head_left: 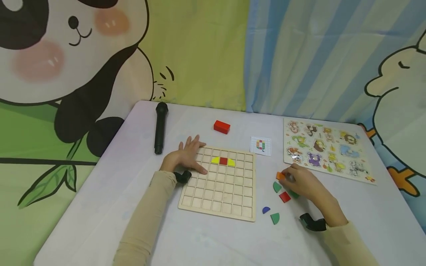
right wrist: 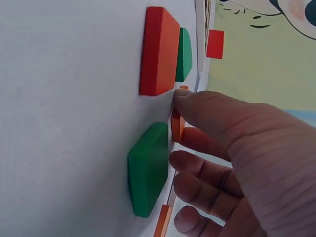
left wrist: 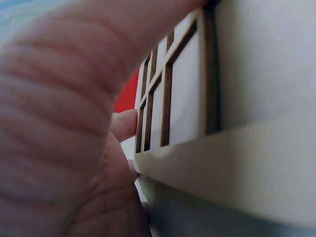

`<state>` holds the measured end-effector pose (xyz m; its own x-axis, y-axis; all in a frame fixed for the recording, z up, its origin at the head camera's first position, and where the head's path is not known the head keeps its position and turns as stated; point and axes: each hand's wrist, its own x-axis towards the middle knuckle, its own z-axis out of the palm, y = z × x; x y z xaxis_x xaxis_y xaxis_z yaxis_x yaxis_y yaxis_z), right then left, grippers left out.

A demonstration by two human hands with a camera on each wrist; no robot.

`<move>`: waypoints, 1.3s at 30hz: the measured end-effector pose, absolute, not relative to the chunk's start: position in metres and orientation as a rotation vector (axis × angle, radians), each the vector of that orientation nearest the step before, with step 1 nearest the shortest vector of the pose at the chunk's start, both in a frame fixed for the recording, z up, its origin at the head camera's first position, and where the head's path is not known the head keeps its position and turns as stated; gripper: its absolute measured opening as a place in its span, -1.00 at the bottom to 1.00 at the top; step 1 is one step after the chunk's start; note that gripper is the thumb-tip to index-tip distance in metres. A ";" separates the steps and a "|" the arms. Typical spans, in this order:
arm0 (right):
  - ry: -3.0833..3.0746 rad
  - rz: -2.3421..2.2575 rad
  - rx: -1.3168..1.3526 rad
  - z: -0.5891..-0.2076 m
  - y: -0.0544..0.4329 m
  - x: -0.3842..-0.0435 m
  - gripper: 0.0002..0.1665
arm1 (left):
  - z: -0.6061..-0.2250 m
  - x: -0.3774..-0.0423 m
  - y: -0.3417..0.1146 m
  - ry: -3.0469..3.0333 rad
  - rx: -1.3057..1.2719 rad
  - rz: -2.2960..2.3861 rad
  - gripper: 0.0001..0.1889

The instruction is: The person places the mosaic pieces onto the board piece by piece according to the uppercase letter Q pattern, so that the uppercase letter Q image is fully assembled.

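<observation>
My left hand [head_left: 186,153] rests with spread fingers over the upper left edge of a wooden grid board [head_left: 216,215], its thumb lying on the cells. Two yellow pieces [head_left: 231,162] flank a red square [head_left: 223,161] in the board's upper part. To the right of the board, my right hand [head_left: 301,181] pinches an orange block [right wrist: 177,126] between thumb and index finger, close over the table. Around that hand lie a red block [right wrist: 159,52], a green block [right wrist: 148,170] partly hidden in the head view, a green quarter-round piece [head_left: 277,187] and another orange block [right wrist: 162,222].
Nearer the front are a blue half-round piece [head_left: 266,210] and a green quarter-round [head_left: 275,218]. A pattern card [head_left: 260,146] lies beyond the board's right corner, an animal puzzle [head_left: 332,151] at the right. Farther back are a red box [head_left: 221,127] and a black microphone [head_left: 160,127].
</observation>
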<state>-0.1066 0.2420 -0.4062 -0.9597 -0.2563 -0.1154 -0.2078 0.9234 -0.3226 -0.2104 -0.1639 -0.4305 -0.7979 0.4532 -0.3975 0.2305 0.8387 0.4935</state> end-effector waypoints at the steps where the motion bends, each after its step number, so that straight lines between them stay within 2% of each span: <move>1: 2.924 -0.472 -0.355 -0.407 0.242 -0.106 -0.61 | -0.431 -0.211 -0.164 2.503 0.504 0.584 0.23; 12: 2.900 -0.493 -0.303 -0.404 0.233 -0.113 -0.59 | -0.439 -0.215 -0.166 2.513 0.504 0.596 0.25; 16: 2.914 -0.494 -0.363 -0.400 0.218 -0.119 -0.59 | -0.437 -0.215 -0.166 2.511 0.510 0.609 0.24; 32: 2.856 -0.488 -0.659 -0.398 0.124 -0.140 -0.58 | -0.433 -0.213 -0.164 2.505 0.500 0.589 0.23; 39: 2.841 -0.443 -0.813 -0.397 0.083 -0.146 -0.63 | -0.421 -0.210 -0.164 2.504 0.515 0.574 0.23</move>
